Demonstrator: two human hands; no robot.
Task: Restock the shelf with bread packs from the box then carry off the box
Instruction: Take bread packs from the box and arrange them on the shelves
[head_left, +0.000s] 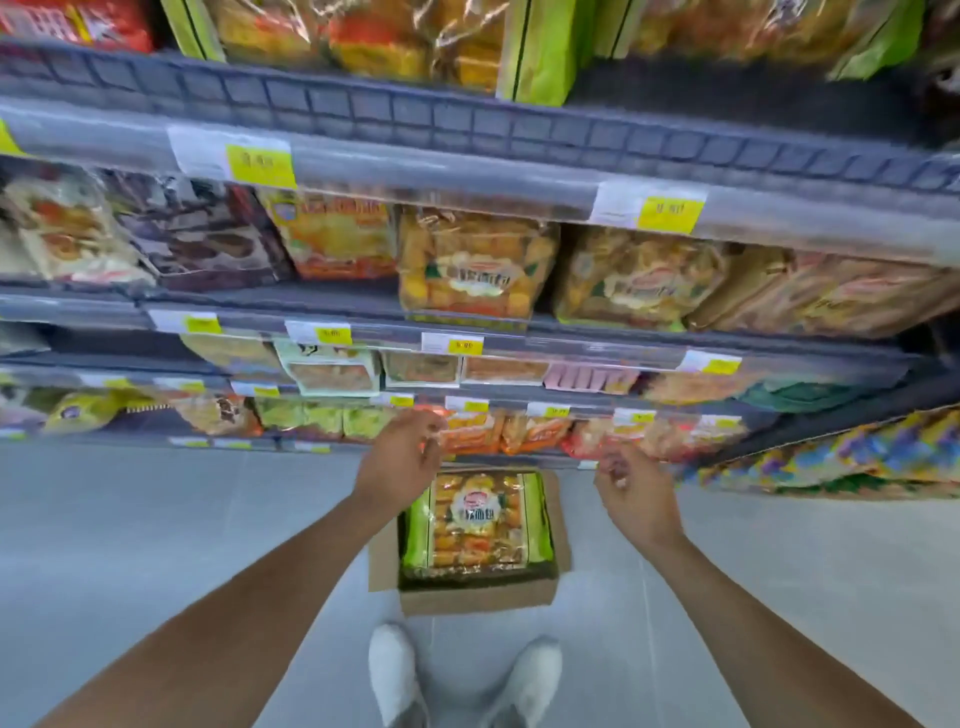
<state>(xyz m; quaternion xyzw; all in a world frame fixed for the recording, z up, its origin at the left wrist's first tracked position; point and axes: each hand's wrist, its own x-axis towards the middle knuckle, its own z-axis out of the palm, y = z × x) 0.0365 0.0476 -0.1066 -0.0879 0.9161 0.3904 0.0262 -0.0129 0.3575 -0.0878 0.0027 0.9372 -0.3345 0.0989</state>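
A brown cardboard box (475, 597) stands open on the floor in front of my white shoes. Inside it lies a bread pack (478, 519) with green sides and a clear window. Two packs of the same bread (475, 262) stand side by side on the shelf (467, 322) at chest height. My left hand (402, 460) hovers above the box's far left corner, fingers loosely curled and holding nothing. My right hand (631, 486) hangs to the right of the box, fingers relaxed, also holding nothing.
Grey shelving with yellow price tags (670, 213) runs across the view, stocked with snack and bread bags on several levels. A colourful patterned bag or mat (841, 457) lies at the lower right. Grey tiled floor (156, 519) spreads to both sides of the box.
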